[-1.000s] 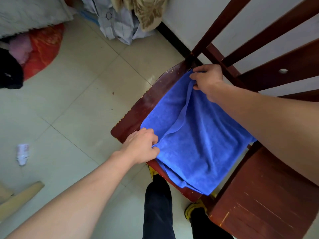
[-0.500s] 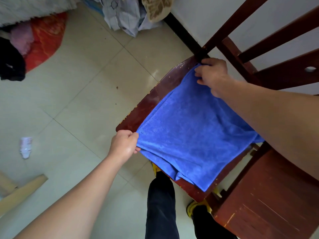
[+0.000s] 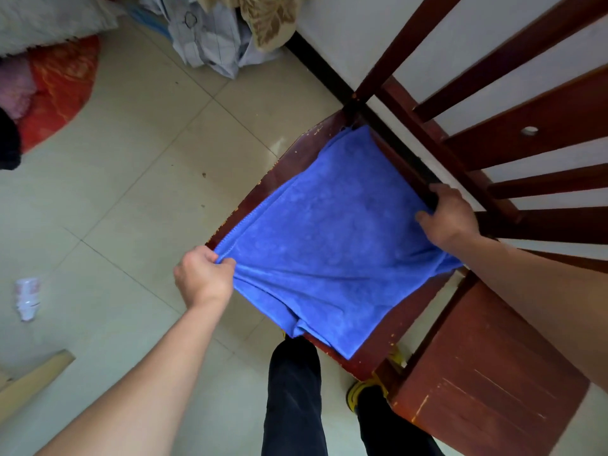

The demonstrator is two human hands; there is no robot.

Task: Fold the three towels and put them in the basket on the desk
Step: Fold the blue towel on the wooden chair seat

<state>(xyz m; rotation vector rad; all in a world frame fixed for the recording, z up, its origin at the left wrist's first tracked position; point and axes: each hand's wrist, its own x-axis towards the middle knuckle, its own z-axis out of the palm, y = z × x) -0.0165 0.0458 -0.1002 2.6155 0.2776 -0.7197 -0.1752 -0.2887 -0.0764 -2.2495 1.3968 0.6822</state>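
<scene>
1. Left hand (image 3: 204, 274): fingers curled, pinching the towel (image 3: 329, 238) at its near-left corner.
2. Towel: doubled over on the chair (image 3: 279, 179) seat; folding judged unfinished.
3. Right hand (image 3: 450, 218): fingers curled, gripping the towel's right edge.
4. Basket, other towels: not visible; placing outstanding.

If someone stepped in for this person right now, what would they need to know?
Left hand grips the towel at its near corner. Right hand holds its edge by the chair back.
The towel lies spread on the chair seat, apparently doubled over, with one side hanging off the front.
Done: seemingly one fold at most.
Left: finish folding this towel, fold two more, and put all three in the basket. The other towels, basket and desk are out of view.
</scene>
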